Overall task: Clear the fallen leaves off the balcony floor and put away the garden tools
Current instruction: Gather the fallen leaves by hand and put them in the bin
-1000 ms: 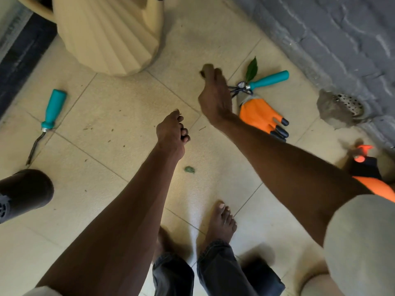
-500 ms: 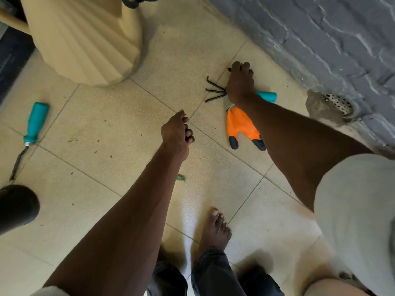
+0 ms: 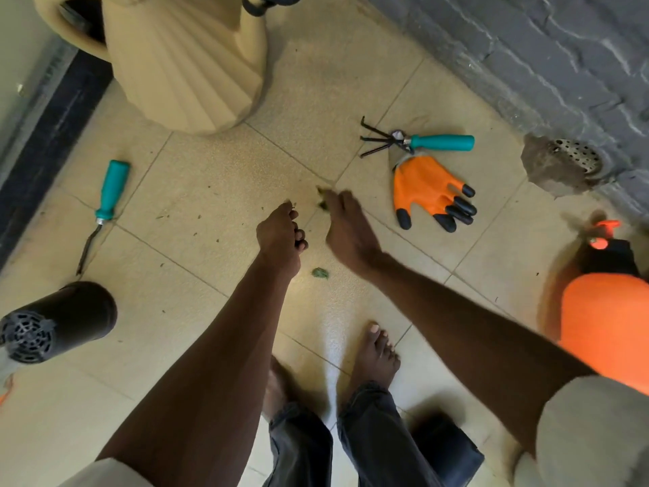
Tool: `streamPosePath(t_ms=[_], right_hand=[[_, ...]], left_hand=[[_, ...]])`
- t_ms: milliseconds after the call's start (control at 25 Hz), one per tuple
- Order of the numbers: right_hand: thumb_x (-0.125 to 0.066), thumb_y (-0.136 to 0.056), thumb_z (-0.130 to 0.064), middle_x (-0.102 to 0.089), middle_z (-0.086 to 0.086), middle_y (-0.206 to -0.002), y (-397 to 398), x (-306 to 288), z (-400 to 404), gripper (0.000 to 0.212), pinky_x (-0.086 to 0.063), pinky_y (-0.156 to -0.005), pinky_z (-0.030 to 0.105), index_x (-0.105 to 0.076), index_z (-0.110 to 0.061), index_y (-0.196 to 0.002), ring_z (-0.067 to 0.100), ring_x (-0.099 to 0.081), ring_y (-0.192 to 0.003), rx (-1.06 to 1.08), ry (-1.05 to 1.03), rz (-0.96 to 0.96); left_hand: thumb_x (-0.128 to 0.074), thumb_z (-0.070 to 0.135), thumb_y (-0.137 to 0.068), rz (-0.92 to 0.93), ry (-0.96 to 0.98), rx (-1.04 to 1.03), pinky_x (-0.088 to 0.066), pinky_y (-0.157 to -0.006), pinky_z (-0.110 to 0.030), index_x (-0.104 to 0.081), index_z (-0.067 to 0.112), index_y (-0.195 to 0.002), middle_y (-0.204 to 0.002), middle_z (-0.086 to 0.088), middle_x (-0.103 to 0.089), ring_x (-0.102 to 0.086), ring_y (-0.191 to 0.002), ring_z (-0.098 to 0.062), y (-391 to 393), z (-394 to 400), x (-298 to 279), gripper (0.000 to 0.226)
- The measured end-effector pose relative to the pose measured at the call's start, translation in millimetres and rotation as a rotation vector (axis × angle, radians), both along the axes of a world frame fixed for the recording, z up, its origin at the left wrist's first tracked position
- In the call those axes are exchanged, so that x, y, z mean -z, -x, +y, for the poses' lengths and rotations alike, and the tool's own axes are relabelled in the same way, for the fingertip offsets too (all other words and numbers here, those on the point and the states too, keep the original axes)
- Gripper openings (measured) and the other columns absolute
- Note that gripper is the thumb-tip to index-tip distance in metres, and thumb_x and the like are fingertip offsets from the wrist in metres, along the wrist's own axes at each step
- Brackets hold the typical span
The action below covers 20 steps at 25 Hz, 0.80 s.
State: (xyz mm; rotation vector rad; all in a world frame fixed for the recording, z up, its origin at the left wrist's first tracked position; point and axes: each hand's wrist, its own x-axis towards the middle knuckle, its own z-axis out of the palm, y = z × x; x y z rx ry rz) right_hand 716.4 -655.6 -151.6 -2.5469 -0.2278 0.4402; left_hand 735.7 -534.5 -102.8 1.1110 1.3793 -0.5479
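Observation:
My right hand (image 3: 347,230) hovers over the tiled floor and pinches a small green leaf (image 3: 321,202) at its fingertips. Just left of it my left hand (image 3: 281,233) has its fingers curled into a fist; what is inside is hidden. Another small leaf (image 3: 319,273) lies on the tile below both hands. A teal-handled hand rake (image 3: 439,142) lies to the right, with an orange glove (image 3: 425,188) beside it. A teal-handled weeder (image 3: 112,188) lies at the left.
A ribbed beige pot (image 3: 182,65) stands at the back left. A black blower (image 3: 59,318) lies at the left edge. An orange sprayer (image 3: 604,328) stands at the right. A floor drain (image 3: 576,158) sits by the grey brick wall (image 3: 526,47). My bare feet are below.
My right hand reached to the rake, where a leaf lay, then drew back toward my left hand with a leaf pinched. No leaf lies by the rake handle now. My left hand barely moved.

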Motion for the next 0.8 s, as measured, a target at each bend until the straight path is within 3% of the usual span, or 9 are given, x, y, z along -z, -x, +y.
streamPosePath(t_ms=[120, 200, 400, 600, 720, 800], right_hand=[[-0.074, -0.071, 0.007, -0.052, 0.021, -0.111, 68, 14, 15, 0.05, -0.054, -0.08, 0.033, -0.054, 0.002, -0.116, 0.026, -0.053, -0.09, 0.076, -0.017, 0.131], [-0.065, -0.077, 0.008, -0.051, 0.022, -0.113, 92, 15, 20, 0.042, -0.054, -0.083, 0.036, -0.053, 0.003, -0.116, 0.028, -0.053, -0.092, 0.147, 0.008, 0.192], [-0.06, -0.091, -0.029, -0.051, 0.021, -0.111, 123, 32, 22, 0.039, -0.051, -0.077, 0.039, -0.05, -0.002, -0.117, 0.03, -0.052, -0.092, -0.015, 0.265, 0.09], [-0.054, -0.087, -0.006, -0.054, 0.023, -0.109, 122, 40, 16, 0.026, -0.054, -0.077, 0.043, -0.054, -0.001, -0.113, 0.035, -0.056, -0.092, -0.172, 0.281, -0.023], [-0.058, -0.087, 0.001, -0.05, 0.024, -0.122, 113, 24, 14, 0.039, -0.051, -0.087, 0.037, -0.047, 0.003, -0.124, 0.034, -0.054, -0.103, 0.238, 0.025, 0.188], [-0.059, -0.086, 0.006, -0.053, 0.02, -0.117, 114, 11, 7, 0.043, -0.049, -0.076, 0.03, -0.045, 0.0, -0.126, 0.031, -0.057, -0.098, 0.53, -0.12, 0.251]], left_hand=[[-0.057, 0.03, -0.096, 0.068, -0.03, 0.013, -0.03, -0.047, -0.025, -0.061, 0.012, -0.09, -0.06, 0.002, -0.041, -0.036, -0.047, -0.009, 34, 22, -2, 0.02], [-0.057, 0.029, -0.096, 0.09, -0.038, 0.023, -0.03, -0.047, -0.025, -0.06, 0.012, -0.09, -0.06, 0.001, -0.041, -0.036, -0.047, -0.01, 54, 34, -3, 0.019], [-0.058, 0.027, -0.095, 0.082, -0.029, 0.042, -0.028, -0.046, -0.025, -0.058, 0.011, -0.084, -0.058, 0.002, -0.039, -0.035, -0.046, -0.01, 87, 39, -1, 0.019], [-0.057, 0.027, -0.095, 0.067, -0.032, 0.1, -0.029, -0.046, -0.025, -0.057, 0.011, -0.081, -0.058, 0.001, -0.039, -0.035, -0.046, -0.01, 103, 35, 4, 0.021], [-0.058, 0.027, -0.095, 0.076, -0.026, 0.129, -0.028, -0.046, -0.026, -0.056, 0.012, -0.079, -0.057, 0.001, -0.039, -0.035, -0.045, -0.011, 109, 32, 2, 0.022], [-0.058, 0.027, -0.095, 0.081, -0.025, 0.137, -0.027, -0.046, -0.026, -0.056, 0.012, -0.079, -0.057, 0.002, -0.038, -0.034, -0.046, -0.011, 112, 30, -3, 0.022]])
